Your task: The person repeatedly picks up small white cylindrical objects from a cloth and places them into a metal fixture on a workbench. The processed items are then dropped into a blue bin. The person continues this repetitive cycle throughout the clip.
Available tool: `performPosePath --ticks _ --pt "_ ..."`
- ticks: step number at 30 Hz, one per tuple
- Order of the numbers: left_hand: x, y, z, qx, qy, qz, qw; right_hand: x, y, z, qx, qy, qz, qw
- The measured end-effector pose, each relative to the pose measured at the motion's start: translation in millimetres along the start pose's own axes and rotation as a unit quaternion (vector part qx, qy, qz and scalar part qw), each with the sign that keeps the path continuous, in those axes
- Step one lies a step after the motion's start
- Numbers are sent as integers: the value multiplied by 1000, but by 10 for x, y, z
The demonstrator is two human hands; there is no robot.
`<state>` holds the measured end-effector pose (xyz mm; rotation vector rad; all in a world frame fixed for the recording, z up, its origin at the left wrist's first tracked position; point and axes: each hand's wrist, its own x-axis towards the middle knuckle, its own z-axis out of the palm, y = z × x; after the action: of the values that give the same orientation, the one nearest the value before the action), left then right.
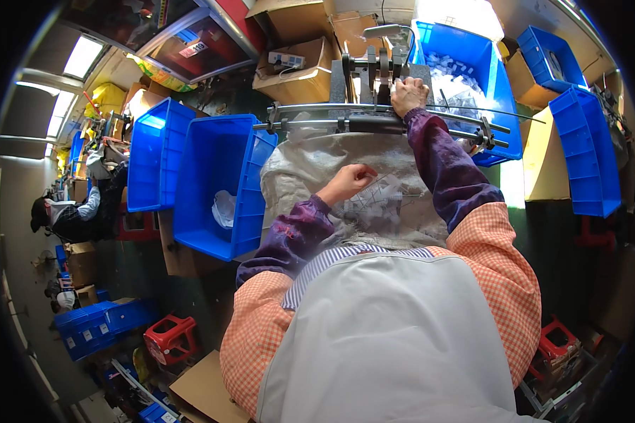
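Small bench machine [383, 74] stands at the far centre, just beyond a set of metal rods [317, 108] running left to right. My right hand [410, 95] is on the machine's right side, fingers curled down; cannot tell whether they grip anything. My left hand [347, 185] is nearer, above a pale cloth [282, 173], fingers drawn narrow; cannot tell if anything is pinched. Small translucent pieces [382, 206] lie on the cloth, just right of and nearer than that hand. Far right, beside the machine: blue bin [506, 106] with many clear-and-white pieces [458, 88]. Left of the cloth: another blue bin [208, 180], a whitish bag [224, 209] inside. Far left of the machine, an open carton [293, 86]. Well off left, another person [85, 215].
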<state>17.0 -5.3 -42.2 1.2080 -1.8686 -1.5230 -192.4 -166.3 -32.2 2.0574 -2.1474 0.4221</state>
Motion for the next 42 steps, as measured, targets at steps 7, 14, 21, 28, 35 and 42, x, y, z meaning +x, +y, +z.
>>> performPosePath --ticks 7,14,21,28,35,42 --pt "-60 75 -112 46 75 16 996 -9 29 -71 -18 -9 -6 1000" --pt "-116 217 -238 47 149 145 977 14 651 -39 44 -46 17 998" --pt "29 454 -101 -40 168 129 976 323 857 -444 -67 -81 82 991" --pt "298 737 34 -85 191 173 962 -269 686 -1053 265 -167 -71 947" --pt "392 692 195 49 178 193 964 -441 452 -756 360 -194 -121 905" --pt "85 -14 598 518 -60 211 827 99 466 -118 57 44 -97 993"
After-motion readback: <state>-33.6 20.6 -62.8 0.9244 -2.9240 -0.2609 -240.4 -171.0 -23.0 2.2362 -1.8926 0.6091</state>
